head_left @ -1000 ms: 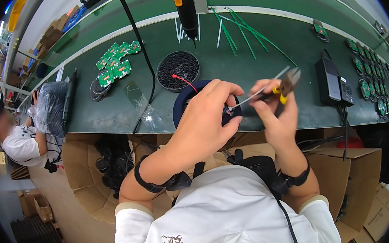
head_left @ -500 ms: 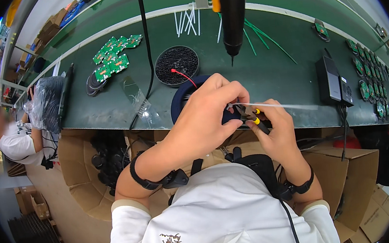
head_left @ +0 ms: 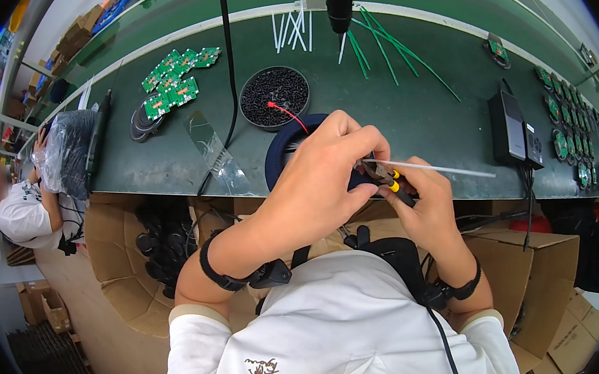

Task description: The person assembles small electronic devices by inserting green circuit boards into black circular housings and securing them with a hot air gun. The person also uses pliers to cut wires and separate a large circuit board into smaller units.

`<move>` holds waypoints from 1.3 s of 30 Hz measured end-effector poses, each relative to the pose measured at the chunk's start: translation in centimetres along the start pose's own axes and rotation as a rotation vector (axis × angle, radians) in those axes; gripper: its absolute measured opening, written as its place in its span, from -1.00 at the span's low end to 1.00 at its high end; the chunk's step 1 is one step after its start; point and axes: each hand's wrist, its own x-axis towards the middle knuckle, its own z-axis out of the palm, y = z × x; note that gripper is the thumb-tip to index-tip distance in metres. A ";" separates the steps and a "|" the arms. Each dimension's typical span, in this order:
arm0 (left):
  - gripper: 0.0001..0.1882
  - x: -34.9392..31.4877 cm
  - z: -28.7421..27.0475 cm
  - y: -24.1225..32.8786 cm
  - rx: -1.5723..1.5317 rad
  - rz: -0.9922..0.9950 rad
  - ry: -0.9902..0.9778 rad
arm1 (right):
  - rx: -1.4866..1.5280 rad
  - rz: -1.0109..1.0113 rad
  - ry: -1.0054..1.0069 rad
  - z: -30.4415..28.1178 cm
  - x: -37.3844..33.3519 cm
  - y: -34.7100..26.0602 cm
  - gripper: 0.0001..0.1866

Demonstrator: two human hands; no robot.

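From where I stand, the dark blue round piece (head_left: 273, 162) sits at the near edge of the green bench (head_left: 423, 124), tucked under the left hand (head_left: 323, 170), which arches over it, thumb and forefinger parted around the working area, presumably to steady it while leaving the other hand room. The right hand (head_left: 426, 193) is wrapped about the yellow-and-black handles of a pair of cutters (head_left: 397, 186), their nose pointing in between the left thumb and forefinger. A thin white strap (head_left: 456, 170) runs out from that same spot, over the right fingers and off to the right, which seems to keep its long end clear of the blades. A red wire (head_left: 293, 119) rises from the round piece, its tip lying over the dish of small black bits (head_left: 272, 92) just beyond. Spare white strips (head_left: 292, 33) and green strips (head_left: 395, 51) lie at the back, likely set there for easy reach, and a screwdriver (head_left: 341, 3) hangs above, its upper end cut off. The left hand covers much of the round piece; the cutters' tips are lost in shadow, so I can't fairly say whether the blades grip the strap, nor what the left fingers pinch.
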 end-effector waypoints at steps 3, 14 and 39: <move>-0.74 0.0 0.0 0.1 -0.014 -0.003 0.024 | 0.003 0.027 -0.021 0.1 0.0 -0.1 -0.67; -0.90 -0.3 -0.3 -0.7 -0.410 0.015 0.344 | 0.018 -0.291 0.000 -0.4 0.9 -1.4 -0.39; -0.87 -4.2 -2.7 -8.6 -0.493 -0.417 0.242 | -0.627 0.199 0.125 -13.2 28.2 11.9 -0.40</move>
